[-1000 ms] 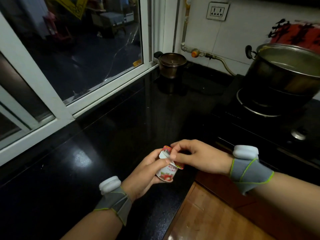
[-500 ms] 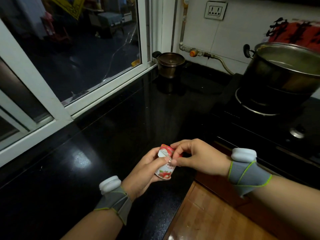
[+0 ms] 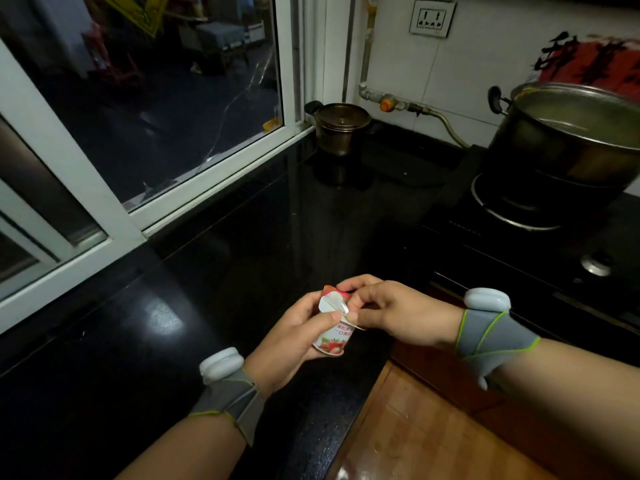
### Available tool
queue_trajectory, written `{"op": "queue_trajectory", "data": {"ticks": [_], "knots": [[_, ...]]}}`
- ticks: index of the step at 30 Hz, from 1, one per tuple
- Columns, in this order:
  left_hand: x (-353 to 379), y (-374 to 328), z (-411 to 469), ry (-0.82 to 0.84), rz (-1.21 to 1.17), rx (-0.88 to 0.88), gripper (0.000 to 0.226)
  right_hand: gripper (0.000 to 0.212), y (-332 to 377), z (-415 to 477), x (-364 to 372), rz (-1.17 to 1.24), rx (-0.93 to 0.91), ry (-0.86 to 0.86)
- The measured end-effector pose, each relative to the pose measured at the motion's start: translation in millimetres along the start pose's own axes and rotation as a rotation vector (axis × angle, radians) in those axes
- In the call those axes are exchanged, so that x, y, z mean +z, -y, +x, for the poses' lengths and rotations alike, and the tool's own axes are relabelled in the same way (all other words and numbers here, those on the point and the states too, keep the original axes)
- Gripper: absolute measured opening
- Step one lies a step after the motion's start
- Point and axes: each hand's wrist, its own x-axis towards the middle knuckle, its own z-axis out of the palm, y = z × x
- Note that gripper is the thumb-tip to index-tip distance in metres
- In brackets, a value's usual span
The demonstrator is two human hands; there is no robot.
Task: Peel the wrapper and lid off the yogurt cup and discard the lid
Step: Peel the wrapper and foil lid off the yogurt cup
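Note:
A small yogurt cup [image 3: 334, 341] with a red and white strawberry label is held over the front edge of the black counter. My left hand [image 3: 294, 337] wraps around its side, thumb near the rim. My right hand [image 3: 391, 311] pinches the foil lid [image 3: 332, 303], which is partly folded up and shows its silvery underside. The cup's far side is hidden by my fingers.
A black glossy counter [image 3: 214, 289] runs along a white-framed window [image 3: 207, 174]. A small lidded metal pot [image 3: 341, 128] stands in the back corner. A large steel pot [image 3: 568, 140] sits on the stove at right. A gas pipe [image 3: 408, 105] runs along the wall. Wooden floor [image 3: 415, 438] lies below.
The foil lid has come further up off the cup, with more of its silvery underside showing. Both hands stay in nearly the same place.

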Motion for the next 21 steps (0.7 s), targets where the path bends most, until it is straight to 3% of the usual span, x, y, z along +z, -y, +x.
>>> {"op": "queue_trajectory", "data": {"ticks": [5, 9, 21], "knots": [[-3.0, 1.3, 1.8, 0.040, -0.032, -0.025, 0.040, 0.009, -1.8, 0.8, -4.2, 0.105, 0.000, 0.059], [-4.8, 0.9, 2.1, 0.069, -0.046, -0.024, 0.038, 0.021, -1.4, 1.8, -7.0, 0.165, -0.004, 0.110], [-7.7, 3.7, -1.9, 0.136, -0.067, -0.070, 0.038, 0.030, 4.0, 1.9, -17.3, 0.082, 0.030, 0.161]]}}
